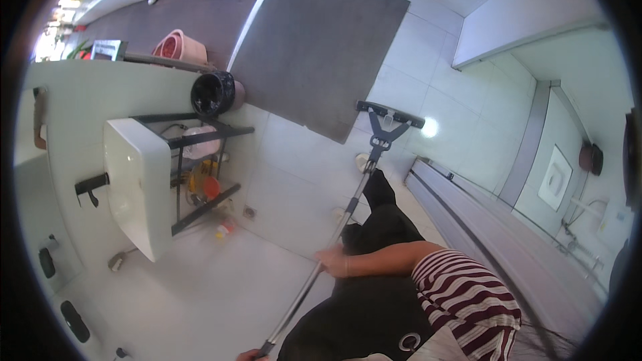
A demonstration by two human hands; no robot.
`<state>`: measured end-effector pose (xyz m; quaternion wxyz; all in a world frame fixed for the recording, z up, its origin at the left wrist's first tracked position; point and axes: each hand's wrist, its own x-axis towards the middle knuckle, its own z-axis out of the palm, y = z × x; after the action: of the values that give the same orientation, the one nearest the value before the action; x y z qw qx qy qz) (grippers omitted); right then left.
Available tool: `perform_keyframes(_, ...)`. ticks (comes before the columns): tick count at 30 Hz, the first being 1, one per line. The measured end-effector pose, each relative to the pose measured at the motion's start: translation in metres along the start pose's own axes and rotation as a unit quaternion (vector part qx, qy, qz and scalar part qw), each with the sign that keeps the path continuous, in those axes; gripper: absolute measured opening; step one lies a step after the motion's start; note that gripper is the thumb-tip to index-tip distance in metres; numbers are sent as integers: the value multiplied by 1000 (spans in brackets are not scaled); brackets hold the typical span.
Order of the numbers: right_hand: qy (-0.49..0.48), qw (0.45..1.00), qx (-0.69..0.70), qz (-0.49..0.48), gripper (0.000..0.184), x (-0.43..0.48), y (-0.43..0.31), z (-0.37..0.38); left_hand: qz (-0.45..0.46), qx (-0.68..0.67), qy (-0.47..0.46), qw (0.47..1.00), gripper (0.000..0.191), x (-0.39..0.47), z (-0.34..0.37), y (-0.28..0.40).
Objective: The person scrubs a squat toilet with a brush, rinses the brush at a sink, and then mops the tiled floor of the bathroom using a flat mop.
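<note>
My right hand [332, 260] is closed around the metal handle [346, 220] of a sponge mop, about midway along it. At the bottom edge, my left hand [251, 355] grips the handle's upper end and is partly cut off by the frame. The mop's wide head [390, 114], with a grey forked bracket [383, 133], is down on the pale floor tiles. Its left end lies by the edge of a dark grey mat [321, 50]. My feet, in light shoes [362, 162], are partly hidden behind the handle and dark trousers.
At left, a white washbasin [160, 190] stands on a black metal frame, with a yellow container [203, 175] beneath. A bin with a black liner [213, 94] adjoins the mat. At right, a sliding-door track [466, 220] borders an area with a squat toilet [555, 178].
</note>
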<state>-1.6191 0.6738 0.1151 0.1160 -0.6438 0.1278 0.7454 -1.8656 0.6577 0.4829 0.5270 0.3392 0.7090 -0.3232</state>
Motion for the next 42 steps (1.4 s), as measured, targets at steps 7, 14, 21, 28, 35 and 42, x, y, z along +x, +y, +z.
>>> perform_keyframes(7, -167, 979, -14, 120, 26, -30, -15, 24, 38, -31, 100, 994, 21, -60, -44, 37)
perform_keyframes(14, 29, 934, -310, -174, 38, 66, 7, -26, 57, -113, 66, 990, 28, 22, 25, 54)
perform_keyframes(21, 224, 668, -647, -292, 16, 117, -132, -167, 133, -57, 3, 989, 30, 116, 85, 172)
perform_keyframes(28, 323, 928, -14, -185, 39, 85, -185, -196, 178, 56, 12, 982, 35, 131, 106, 200)
perform_keyframes(35, 216, 613, -716, -256, 21, 131, 12, -34, 153, 111, 49, 981, 40, 93, 66, -1)
perform_keyframes(42, 79, 988, -116, -62, 50, 81, 141, 132, 318, 279, 204, 883, 35, 6, 0, -149)
